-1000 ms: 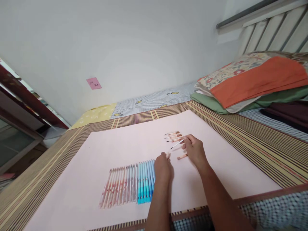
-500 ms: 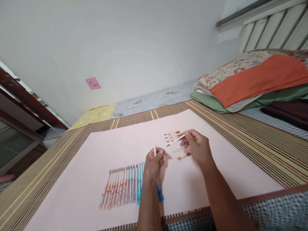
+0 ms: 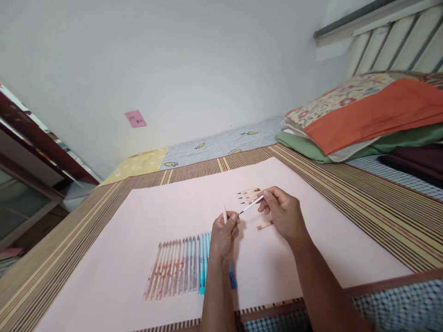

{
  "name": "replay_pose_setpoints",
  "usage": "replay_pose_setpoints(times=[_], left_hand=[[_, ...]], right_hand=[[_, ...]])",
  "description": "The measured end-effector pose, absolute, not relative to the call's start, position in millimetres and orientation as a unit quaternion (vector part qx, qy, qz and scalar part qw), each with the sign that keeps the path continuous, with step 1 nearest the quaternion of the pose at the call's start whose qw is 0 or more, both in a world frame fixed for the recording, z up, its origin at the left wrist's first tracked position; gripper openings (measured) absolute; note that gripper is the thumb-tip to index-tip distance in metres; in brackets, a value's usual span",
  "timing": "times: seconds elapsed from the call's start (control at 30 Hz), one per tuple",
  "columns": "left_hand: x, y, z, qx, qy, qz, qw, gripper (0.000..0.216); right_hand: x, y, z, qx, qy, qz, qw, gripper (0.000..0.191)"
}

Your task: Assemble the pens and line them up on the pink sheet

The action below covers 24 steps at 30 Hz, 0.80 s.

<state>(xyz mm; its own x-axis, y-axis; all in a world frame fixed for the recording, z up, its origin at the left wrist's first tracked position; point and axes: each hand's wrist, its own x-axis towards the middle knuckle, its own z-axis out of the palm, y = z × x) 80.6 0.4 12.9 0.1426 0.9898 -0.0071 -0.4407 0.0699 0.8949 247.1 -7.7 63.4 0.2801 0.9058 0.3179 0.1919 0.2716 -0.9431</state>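
Observation:
My left hand [image 3: 224, 233] is closed round a cream pen barrel [image 3: 224, 215] that stands upright above the pink sheet [image 3: 145, 216]. My right hand [image 3: 282, 212] pinches a thin white refill [image 3: 251, 204] with a dark tip pointing toward the left hand, its tip almost touching my left fingers. A row of several pink, grey and blue pens [image 3: 182, 267] lies side by side just left of my left forearm. Several short brown-ended refills [image 3: 249, 194] lie behind the right hand. A small brown cap piece [image 3: 265, 225] lies beside my right palm.
The pink sheet covers a striped mat [image 3: 363, 193] on a bed. Folded orange, floral and green bedding [image 3: 363, 115] is stacked at the back right. A pink note [image 3: 135, 119] sticks on the white wall. A dark wooden frame [image 3: 34, 143] runs along the left.
My left hand lifted the cream barrel from beside the pen row and stood it upright. My right hand swung the white refill's tip down toward the left hand.

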Motion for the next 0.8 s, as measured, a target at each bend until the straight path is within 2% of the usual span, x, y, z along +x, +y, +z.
replay_pose_setpoints(times=[0.27, 0.43, 0.6, 0.8], left_hand=[[82, 0, 14, 0.395, 0.350, 0.557, 0.642, 0.035], [82, 2, 14, 0.376, 0.363, 0.568, 0.636, 0.037], [78, 5, 16, 0.302, 0.365, 0.648, 0.596, 0.041], [74, 4, 20, 0.275, 0.360, 0.691, 0.563, 0.040]], right_hand=[[243, -9, 66, -0.519, -0.537, 0.293, 0.597, 0.033], [243, -7, 62, -0.511, -0.543, 0.351, 0.567, 0.034], [248, -1, 48, -0.500, -0.559, 0.436, 0.498, 0.036], [245, 1, 40, -0.485, -0.610, 0.462, 0.422, 0.028]])
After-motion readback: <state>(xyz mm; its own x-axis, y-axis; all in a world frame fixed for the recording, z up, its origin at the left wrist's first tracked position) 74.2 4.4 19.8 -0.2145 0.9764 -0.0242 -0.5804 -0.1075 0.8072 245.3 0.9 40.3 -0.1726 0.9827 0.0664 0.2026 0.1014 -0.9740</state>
